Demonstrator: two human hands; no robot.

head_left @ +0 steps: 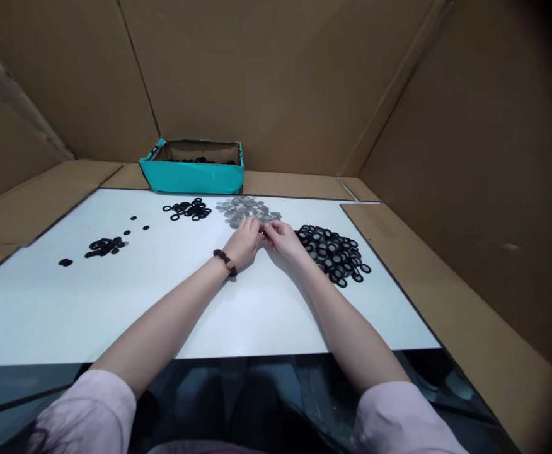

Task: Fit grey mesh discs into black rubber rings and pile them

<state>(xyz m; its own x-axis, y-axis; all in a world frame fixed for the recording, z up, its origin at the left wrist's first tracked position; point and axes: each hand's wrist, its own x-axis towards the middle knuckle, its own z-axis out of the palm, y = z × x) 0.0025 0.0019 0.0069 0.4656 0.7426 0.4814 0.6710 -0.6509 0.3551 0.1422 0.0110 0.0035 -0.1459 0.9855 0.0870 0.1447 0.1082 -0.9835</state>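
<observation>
My left hand and my right hand meet at the middle of the white sheet, fingers pinched together around a small dark part I cannot make out. Just beyond the fingertips lies a heap of grey discs. A heap of black rings with grey centres lies right beside my right hand. A pile of plain black rings sits to the left of the grey discs. My left wrist wears a dark bead bracelet.
A teal box holding black parts stands at the back. A smaller cluster of black rings and a few loose ones lie at the left of the sheet. Cardboard walls enclose the table on three sides.
</observation>
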